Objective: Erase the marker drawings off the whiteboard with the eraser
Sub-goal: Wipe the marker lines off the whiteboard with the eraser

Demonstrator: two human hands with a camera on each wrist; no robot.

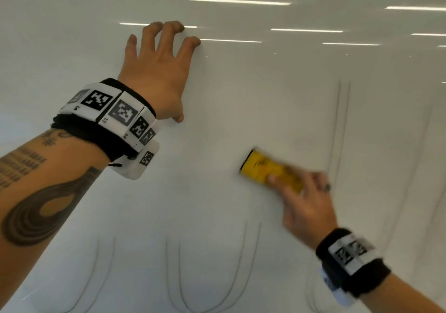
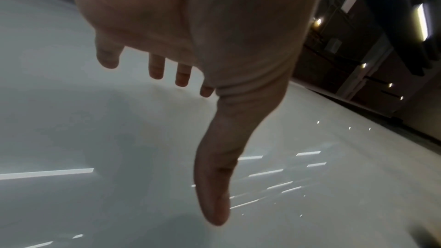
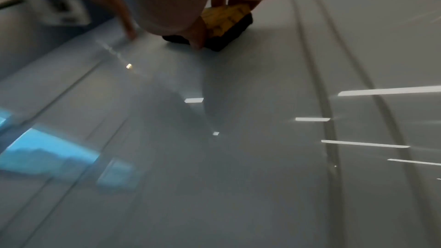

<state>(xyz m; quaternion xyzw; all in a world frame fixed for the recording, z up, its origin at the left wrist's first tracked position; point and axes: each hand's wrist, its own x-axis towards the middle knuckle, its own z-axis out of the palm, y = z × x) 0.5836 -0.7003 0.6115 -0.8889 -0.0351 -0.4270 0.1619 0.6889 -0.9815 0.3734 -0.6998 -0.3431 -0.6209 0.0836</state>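
Head view shows the person's left hand (image 1: 159,71) braced on the whiteboard (image 1: 241,110), fingers spread and bent so that the fingertips (image 1: 179,26) and the thumb tip touch the glossy white surface; it holds nothing. A black wristband with white marker tiles (image 1: 113,117) wraps that wrist, and the forearm below it carries dark tattoos.

To the right and lower down, the right hand (image 1: 304,201) grips a yellow eraser (image 1: 270,171) with a black felt pad, fingers laid over its back and pressing it flat against the board. Hand and eraser are both smeared by blur. A ring (image 1: 327,187) sits on one finger, and a matching black wristband (image 1: 352,262) circles the wrist.

Just right of the eraser, a pair of thin dark marker lines (image 1: 337,129) runs up and down the board. Further curved marker strokes (image 1: 212,288) loop along the lower part of the board, beneath both arms. Bright strips of ceiling light (image 1: 241,1) reflect off the upper board.

Left wrist view shows the palm (image 2: 190,25) from beneath, thumb stretched out and four fingertips (image 2: 156,67) meeting the board.

Right wrist view shows the eraser (image 3: 229,24) under the palm, its black pad on the board, with the thumb down its side and the two marker lines (image 3: 329,101) running past on the right.
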